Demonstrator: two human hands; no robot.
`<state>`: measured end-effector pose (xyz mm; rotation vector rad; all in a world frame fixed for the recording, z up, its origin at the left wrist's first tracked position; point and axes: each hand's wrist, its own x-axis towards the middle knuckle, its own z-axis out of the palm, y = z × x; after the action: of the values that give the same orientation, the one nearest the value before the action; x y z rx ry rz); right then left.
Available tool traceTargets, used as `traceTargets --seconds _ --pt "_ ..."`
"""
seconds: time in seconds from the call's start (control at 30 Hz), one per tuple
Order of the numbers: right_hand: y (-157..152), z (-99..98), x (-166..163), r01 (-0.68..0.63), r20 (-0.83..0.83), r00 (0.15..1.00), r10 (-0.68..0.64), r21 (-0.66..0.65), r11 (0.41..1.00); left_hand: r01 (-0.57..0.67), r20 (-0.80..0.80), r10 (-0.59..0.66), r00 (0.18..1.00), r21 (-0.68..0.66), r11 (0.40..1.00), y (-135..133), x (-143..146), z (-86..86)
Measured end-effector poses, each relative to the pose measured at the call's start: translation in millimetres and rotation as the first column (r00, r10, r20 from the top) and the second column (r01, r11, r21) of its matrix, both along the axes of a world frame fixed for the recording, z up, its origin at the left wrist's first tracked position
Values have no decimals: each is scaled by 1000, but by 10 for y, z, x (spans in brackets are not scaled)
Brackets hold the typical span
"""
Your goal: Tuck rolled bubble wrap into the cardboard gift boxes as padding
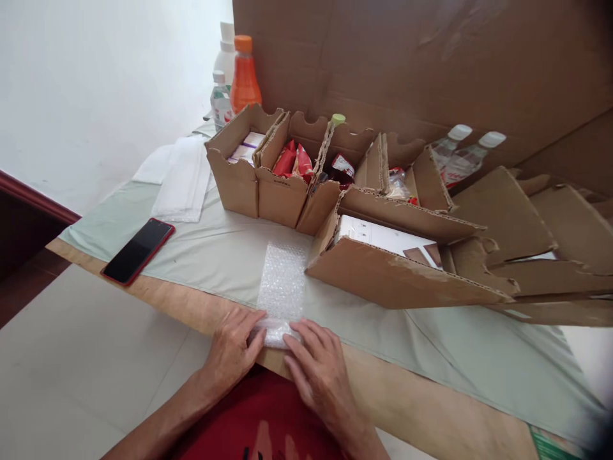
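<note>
Boxes (pixel 282 182) hold red packets (pixel 293 161). The left hand (pixel 234 348) and right hand (pixel 318 369) lie flat, close together, pressing the bubble wrap (pixel 282 281).

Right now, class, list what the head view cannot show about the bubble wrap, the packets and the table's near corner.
Head view: inside of the clear bubble wrap sheet's rolled near end: covered by left hand and right hand.
Red packets in a brown cardboard box: print too small.
Green printed paper: cut by bottom edge.
</note>
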<state>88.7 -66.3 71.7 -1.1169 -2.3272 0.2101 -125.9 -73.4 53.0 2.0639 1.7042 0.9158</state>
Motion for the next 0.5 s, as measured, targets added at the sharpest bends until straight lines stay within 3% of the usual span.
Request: traceTargets --seconds 0.1,0.17,0.3,0.43,0.5 --pt "18 -54 -32 -38 24 999 38 -14 999 10 4 -10 1000 62 998 -54 -23 51" --pt "40 -51 -44 -56 -33 998 54 -63 996 80 14 -82 997 83 993 -114 -59 95" --pt "25 17 -16 -57 -109 993 37 -186 981 183 31 -184 982 33 983 -144 -107 131" --pt "-21 6 4 88 -51 995 -89 -16 996 103 -12 -102 995 23 994 35 -81 74" --pt "-12 -31 -15 86 7 996 -86 33 996 64 -57 -61 997 50 997 125 -64 53"
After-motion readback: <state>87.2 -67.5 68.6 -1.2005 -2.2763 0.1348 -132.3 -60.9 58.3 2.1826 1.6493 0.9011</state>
